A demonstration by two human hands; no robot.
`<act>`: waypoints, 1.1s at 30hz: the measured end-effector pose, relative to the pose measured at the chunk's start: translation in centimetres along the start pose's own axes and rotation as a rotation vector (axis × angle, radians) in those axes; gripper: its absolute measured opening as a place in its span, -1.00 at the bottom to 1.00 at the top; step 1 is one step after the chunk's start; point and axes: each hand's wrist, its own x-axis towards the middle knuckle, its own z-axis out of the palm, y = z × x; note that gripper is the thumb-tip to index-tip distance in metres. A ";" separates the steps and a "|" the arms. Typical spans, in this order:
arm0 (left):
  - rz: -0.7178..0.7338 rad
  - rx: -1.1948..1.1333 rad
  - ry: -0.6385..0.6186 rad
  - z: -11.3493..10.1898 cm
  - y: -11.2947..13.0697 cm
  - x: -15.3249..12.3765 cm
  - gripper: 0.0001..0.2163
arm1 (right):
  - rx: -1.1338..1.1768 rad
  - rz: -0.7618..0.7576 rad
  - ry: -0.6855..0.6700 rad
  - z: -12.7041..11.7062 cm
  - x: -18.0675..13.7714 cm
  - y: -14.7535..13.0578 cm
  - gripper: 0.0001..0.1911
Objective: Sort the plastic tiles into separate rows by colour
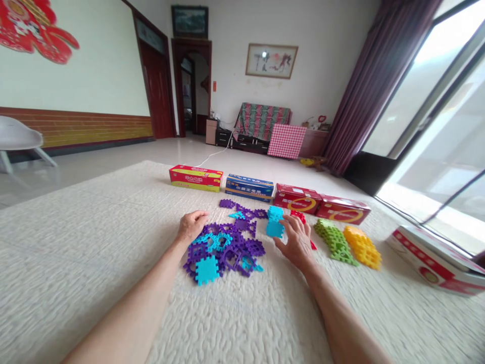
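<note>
In the head view, light blue plastic interlocking squares [275,229] lie in a small group on the right of the pile. My right hand [298,242] grips the nearer one, with fingers at its right edge and the thumb at its near edge. My left hand [191,226] is curled closed at the upper left of the loose pile, with nothing visible in it. The pile mixes purple openwork pieces [232,259] with several light blue ones, including a solid light blue square [207,270] at the front. Red pieces [298,216] are partly hidden behind my right hand.
Green pieces [335,241] and yellow pieces [362,247] lie in rows to the right. Behind stand a red-and-yellow box [196,179], a blue box [249,188] and two dark red boxes [297,198]. A white-and-red carton [435,260] rests at far right on the cream quilted mat [106,242].
</note>
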 end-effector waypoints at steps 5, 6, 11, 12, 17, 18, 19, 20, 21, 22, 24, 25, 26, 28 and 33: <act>-0.036 -0.084 0.011 -0.1 0.4 -0.1 -0.73 | 0.006 0.000 0.014 0.1 -0.1 -0.2 -0.50; -0.047 -0.125 0.026 -0.2 0.5 -0.1 -0.72 | 0.018 -0.003 0.023 0.2 -0.1 -0.3 -0.50; -0.124 -0.287 0.252 -0.6 0.3 0.2 -0.66 | 0.093 -0.031 0.076 0.1 0.3 -1.2 -0.62; -0.127 -0.263 0.288 -0.7 0.1 0.3 -0.66 | 0.117 -0.040 0.079 0.0 0.4 -1.6 -0.65; 0.000 0.044 0.161 -0.4 -0.6 0.5 -0.77 | 0.263 -0.095 0.013 -0.5 1.1 -4.5 -0.78; 0.027 0.084 0.105 -0.3 -0.6 0.5 -0.78 | 0.302 -0.104 -0.014 -0.6 1.2 -5.1 -0.79; 0.044 0.112 0.065 -0.3 -0.5 0.5 -0.78 | 0.346 -0.113 -0.047 -0.8 1.4 -5.7 -0.79; 0.052 0.130 0.043 -0.2 -0.3 0.4 -0.78 | 0.392 -0.124 -0.090 -1.0 1.5 -6.1 -0.80; 0.053 0.142 0.036 -0.2 -0.1 0.4 -0.78 | 0.435 -0.134 -0.136 -1.3 1.6 -6.4 -0.81; 0.050 0.149 0.035 -0.2 0.1 0.3 -0.78 | 0.466 -0.140 -0.180 -1.7 1.6 -6.6 -0.82; 0.042 0.156 0.036 -0.2 0.5 0.2 -0.78 | 0.486 -0.133 -0.260 -2.7 1.5 -6.6 -0.81; 0.041 0.159 0.036 -0.2 0.6 0.2 -0.78 | 0.479 -0.121 -0.297 -3.3 1.2 -6.5 -0.77; 0.043 0.162 0.035 -0.3 0.7 0.2 -0.78 | 0.468 -0.110 -0.335 -3.8 0.9 -6.4 -0.71; 0.048 0.169 0.038 -0.3 0.8 0.2 -0.79 | 0.449 -0.097 -0.409 -4.6 0.1 -6.2 -0.57; 0.028 0.108 0.048 -0.1 0.2 0.4 -0.77 | 0.379 -0.077 -0.373 -4.3 -1.4 -6.9 -0.51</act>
